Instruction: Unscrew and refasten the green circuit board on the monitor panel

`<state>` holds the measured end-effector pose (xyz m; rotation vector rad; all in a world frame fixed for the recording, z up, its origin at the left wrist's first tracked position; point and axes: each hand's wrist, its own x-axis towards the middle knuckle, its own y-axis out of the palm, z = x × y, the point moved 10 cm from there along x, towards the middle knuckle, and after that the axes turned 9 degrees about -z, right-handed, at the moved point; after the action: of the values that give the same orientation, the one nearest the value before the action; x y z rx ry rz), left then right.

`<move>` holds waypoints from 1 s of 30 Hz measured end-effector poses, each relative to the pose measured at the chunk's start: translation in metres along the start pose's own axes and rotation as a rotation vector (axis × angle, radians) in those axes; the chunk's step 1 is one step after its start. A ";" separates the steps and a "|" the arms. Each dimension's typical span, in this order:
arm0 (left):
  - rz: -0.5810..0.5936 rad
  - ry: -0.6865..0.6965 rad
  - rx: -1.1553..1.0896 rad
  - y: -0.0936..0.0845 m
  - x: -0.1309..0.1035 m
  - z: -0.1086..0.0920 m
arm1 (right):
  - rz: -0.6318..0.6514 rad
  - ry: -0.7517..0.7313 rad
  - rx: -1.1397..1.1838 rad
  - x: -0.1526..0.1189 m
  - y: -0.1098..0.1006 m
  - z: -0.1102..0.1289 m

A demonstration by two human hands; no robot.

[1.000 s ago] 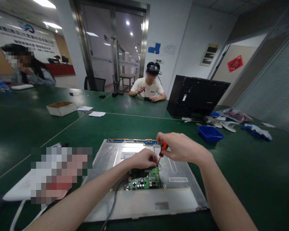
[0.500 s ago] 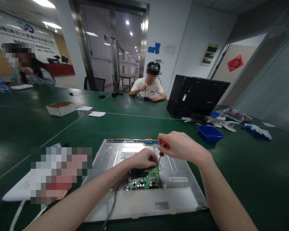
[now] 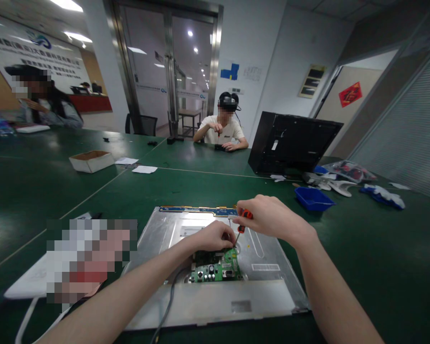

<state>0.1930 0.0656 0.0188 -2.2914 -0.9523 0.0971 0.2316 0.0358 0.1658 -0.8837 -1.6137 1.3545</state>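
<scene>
A silver metal display panel [image 3: 272,286] lies flat on the green table, with a green circuit board [image 3: 217,270] at its middle. My right hand [image 3: 260,216] is closed round the red and black handle of a screwdriver [image 3: 244,221]. The tool slants down, its tip at the board's upper right corner. Beside that tip, the fingers of my left hand [image 3: 217,235] are pinched together at the board's upper edge; what they hold, if anything, is hidden. A grey cable [image 3: 170,301] runs from near the board over the panel's front edge.
A black monitor casing [image 3: 294,143] stands at the back right, near a blue tray [image 3: 313,198] and gloves [image 3: 383,197]. At left are an open box [image 3: 91,161] and a white object [image 3: 28,279]. A person [image 3: 224,126] sits across the table, another at far left.
My right hand has shifted very slightly on the screwdriver handle, while the tip stays at the board's corner. My left hand has not visibly moved. The person opposite has moved a raised hand.
</scene>
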 end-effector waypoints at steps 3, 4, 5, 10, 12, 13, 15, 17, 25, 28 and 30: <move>-0.002 -0.005 0.007 0.000 0.000 0.000 | 0.004 -0.008 -0.006 -0.001 0.000 0.001; -0.005 -0.004 0.011 0.000 0.000 0.000 | 0.006 -0.013 0.002 -0.002 0.000 0.001; -0.007 -0.003 0.014 -0.001 -0.001 -0.001 | 0.006 -0.020 0.016 -0.003 0.000 0.002; -0.004 -0.005 0.011 -0.001 -0.001 -0.001 | 0.009 -0.054 0.067 -0.007 -0.001 0.006; -0.002 0.009 0.001 -0.001 -0.001 -0.002 | 0.014 -0.042 0.046 -0.006 -0.001 0.005; -0.001 0.018 0.001 -0.001 -0.001 -0.003 | 0.013 -0.030 0.031 -0.005 -0.001 0.004; -0.003 0.025 0.008 -0.001 -0.001 -0.004 | 0.001 -0.003 0.005 -0.002 -0.002 0.001; -0.005 0.017 0.018 -0.001 -0.001 -0.002 | -0.008 0.013 -0.009 -0.001 -0.002 0.000; -0.011 -0.001 0.009 0.000 -0.001 0.000 | -0.012 -0.025 0.010 -0.005 -0.003 0.003; -0.011 -0.001 0.012 -0.001 -0.001 -0.001 | -0.010 -0.047 0.047 -0.006 -0.003 0.006; -0.006 0.010 0.011 -0.001 -0.001 -0.003 | -0.011 -0.034 0.043 -0.005 -0.004 0.005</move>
<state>0.1922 0.0638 0.0217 -2.2767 -0.9511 0.0888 0.2289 0.0282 0.1684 -0.8286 -1.6073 1.3982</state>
